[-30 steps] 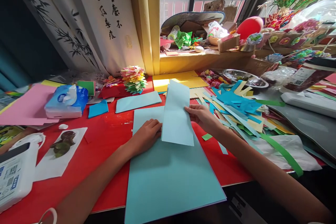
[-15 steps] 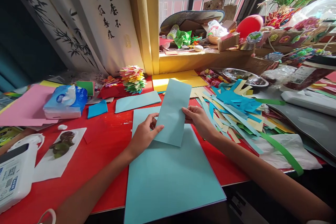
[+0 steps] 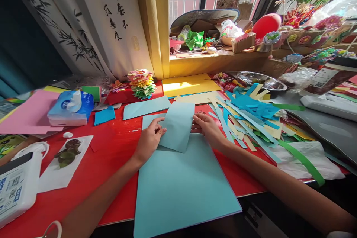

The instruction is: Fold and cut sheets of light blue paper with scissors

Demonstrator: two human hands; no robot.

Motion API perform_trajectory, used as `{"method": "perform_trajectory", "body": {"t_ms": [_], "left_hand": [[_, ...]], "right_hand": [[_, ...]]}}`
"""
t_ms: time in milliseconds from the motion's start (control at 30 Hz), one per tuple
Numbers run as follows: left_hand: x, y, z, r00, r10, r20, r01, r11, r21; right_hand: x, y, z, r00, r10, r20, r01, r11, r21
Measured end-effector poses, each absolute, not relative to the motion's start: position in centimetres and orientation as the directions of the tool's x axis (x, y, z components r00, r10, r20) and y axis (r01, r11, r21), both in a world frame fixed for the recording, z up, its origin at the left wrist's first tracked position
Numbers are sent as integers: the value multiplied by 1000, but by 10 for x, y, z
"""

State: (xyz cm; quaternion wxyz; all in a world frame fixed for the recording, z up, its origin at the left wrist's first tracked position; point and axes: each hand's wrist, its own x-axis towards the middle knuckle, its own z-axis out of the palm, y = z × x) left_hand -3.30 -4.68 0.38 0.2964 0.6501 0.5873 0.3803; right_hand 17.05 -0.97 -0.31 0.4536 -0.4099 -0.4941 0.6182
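Between my hands is a light blue paper strip point(image 3: 178, 128), wide and slightly curved, its far end tipped away from me. My left hand point(image 3: 150, 137) pinches its left edge between thumb and fingers. On its right edge, my right hand point(image 3: 208, 128) grips with thumb and forefinger. Below the strip lies a large light blue sheet point(image 3: 184, 189), overhanging the table's front edge. Another light blue strip point(image 3: 146, 108) rests flat just beyond my left hand.
Cut paper strips point(image 3: 251, 115) are heaped at the right on the red table point(image 3: 111, 163). A tissue pack point(image 3: 71, 108), a folded paper stack point(image 3: 141, 83) and a white device point(image 3: 19, 186) stand left. A yellow sheet point(image 3: 189, 84) and metal bowl point(image 3: 262, 80) lie at the back.
The held strip has come down and slightly left, its far end dropping lower and bending. Both hands still grip its edges.
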Motion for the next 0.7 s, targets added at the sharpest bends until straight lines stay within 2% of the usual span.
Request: {"method": "perform_trajectory", "body": {"t_ms": [333,533,700], "left_hand": [[-36,-40,-5,-27,996,89,471,-66,880],[-31,-44,-6,124,972,200,686,-230,690],[-29,-46,-7,198,958,206,744,-284,605]], "right_hand": [[172,-4,-9,-319,941,-116,-155,-172,-973],[172,-5,-8,-314,942,-118,-152,-172,-973],[173,-6,-5,-345,929,-133,-137,-190,-972]]}}
